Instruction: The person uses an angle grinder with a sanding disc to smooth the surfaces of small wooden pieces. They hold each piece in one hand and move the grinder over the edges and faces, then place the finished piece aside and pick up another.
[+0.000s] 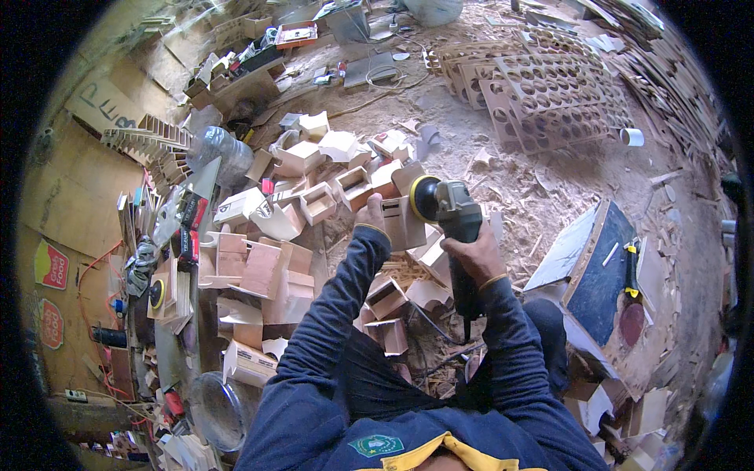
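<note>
My left hand (372, 215) grips a small wooden box (402, 228) by its left side, with the fingers partly hidden behind it. My right hand (481, 257) is wrapped round a dark angle grinder (459, 212). The grinder's round yellow-backed sanding disc (425, 198) meets the right upper end of the box; whether it presses on the wood or sits just off it, I cannot tell. From the grinder's lower end a dark cord (428, 320) runs down between my legs. Several similar wooden boxes (320, 204) lie heaped beyond and left of my left hand.
More wooden boxes (259, 271) are stacked by my left forearm, near a clear plastic jar (224, 153). At the far right lie panels with rows of round holes (550, 98). A dark blue board (601, 275) with a yellow-and-black tool (631, 271) stands right. Shavings cover the floor.
</note>
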Demonstrator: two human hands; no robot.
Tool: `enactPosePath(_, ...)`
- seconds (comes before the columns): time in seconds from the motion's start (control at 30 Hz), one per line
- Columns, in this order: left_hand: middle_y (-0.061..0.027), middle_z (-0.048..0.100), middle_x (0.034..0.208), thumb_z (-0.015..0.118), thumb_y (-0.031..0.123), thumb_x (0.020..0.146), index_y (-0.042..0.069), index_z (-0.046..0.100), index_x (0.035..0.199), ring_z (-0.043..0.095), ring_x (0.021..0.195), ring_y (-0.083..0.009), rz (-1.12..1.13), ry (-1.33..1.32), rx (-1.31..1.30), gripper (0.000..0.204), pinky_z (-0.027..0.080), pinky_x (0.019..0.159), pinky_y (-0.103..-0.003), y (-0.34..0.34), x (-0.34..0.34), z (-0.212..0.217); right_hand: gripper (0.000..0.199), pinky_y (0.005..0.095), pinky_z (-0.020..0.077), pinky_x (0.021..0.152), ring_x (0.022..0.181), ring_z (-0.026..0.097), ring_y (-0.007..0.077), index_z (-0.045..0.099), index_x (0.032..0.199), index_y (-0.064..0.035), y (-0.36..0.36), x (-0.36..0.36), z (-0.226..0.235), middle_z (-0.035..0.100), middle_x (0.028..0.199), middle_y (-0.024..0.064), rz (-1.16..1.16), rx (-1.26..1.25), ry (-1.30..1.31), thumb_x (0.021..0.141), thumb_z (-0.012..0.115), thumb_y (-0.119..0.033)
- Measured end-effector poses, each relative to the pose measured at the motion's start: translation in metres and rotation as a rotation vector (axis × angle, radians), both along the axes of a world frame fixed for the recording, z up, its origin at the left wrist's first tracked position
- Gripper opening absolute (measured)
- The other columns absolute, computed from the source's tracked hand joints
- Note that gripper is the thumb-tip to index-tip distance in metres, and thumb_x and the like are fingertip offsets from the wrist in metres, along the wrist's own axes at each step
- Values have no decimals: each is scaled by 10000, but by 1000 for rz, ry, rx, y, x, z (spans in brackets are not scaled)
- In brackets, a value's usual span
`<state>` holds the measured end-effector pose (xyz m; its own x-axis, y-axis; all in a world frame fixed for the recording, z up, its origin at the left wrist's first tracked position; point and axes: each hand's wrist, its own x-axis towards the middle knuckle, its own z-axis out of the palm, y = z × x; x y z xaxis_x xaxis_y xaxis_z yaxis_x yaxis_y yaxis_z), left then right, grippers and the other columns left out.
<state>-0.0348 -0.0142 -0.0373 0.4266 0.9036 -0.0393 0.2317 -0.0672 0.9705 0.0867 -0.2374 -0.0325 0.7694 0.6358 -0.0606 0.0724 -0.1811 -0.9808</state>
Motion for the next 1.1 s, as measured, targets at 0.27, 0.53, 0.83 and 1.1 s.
enactPosePath(0.27,-51,665,883,493,416,1038,-58,683,981,574,823,-145,-123,-165,-16,514,480,779,-325,23,-6,-16,614,351,547,824,895,689,227,636,1149,-7,-10,0,19,712,1003,122,-82,86,21,674,871,-316)
enactPosePath(0.53,-60,683,973,527,476,1030,-25,647,1161,611,885,-138,-301,-357,287,532,515,786,-309,36,-5,-12,814,393,544,892,1015,711,296,585,1246,-32,-8,-15,20,719,1082,194,38,-58,-166,610,916,-418)
enactPosePath(0.83,-94,676,1117,587,353,1012,-1,589,1251,650,996,-176,-341,-325,234,427,551,861,-316,70,-20,-37,569,355,543,829,916,671,212,614,1189,-36,-10,-9,23,699,1030,115,-63,-54,-94,697,826,-225)
enactPosePath(1.1,-123,688,1062,582,385,958,24,619,1174,672,951,-252,-236,-173,230,423,563,858,-400,51,-7,-26,703,383,531,865,960,680,268,546,1267,-56,-5,-33,45,681,1054,134,0,-63,-161,685,844,-314)
